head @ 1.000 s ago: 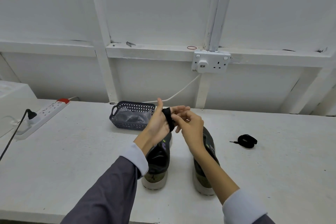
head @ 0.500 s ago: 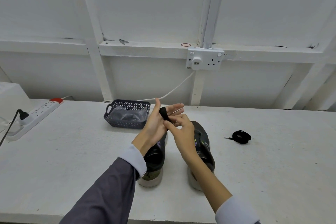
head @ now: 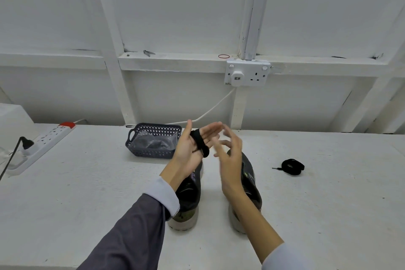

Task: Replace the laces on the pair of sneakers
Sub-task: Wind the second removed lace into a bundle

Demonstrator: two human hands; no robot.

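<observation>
On the white table (head: 76,193), nearest the camera, the 2 sneakers stand side by side with their heels toward the person: the left sneaker (head: 188,201) and the right sneaker (head: 252,184). The forearms partly cover both, so I cannot tell whether any eyelets are threaded.

Just above them, the right hand (head: 230,155) has changed most. 0.5 s ago it pinched the black lace (head: 199,143) against the other hand's fingers; now it has let go and drawn slightly aside. It is blurred, its fingers are spread loose, and it touches nothing.

The left hand (head: 190,147) is held palm-up with fingers and thumb straight, not clenched. It carries the lace as a tight coil wound around its fingers.

The winding looks finished, so the coil probably only needs slipping off and setting down. A second lace bundle (head: 292,166) already lies on the table, well off to the right.

Farther back sit a dark basket (head: 140,149) and a wall socket (head: 247,72).
</observation>
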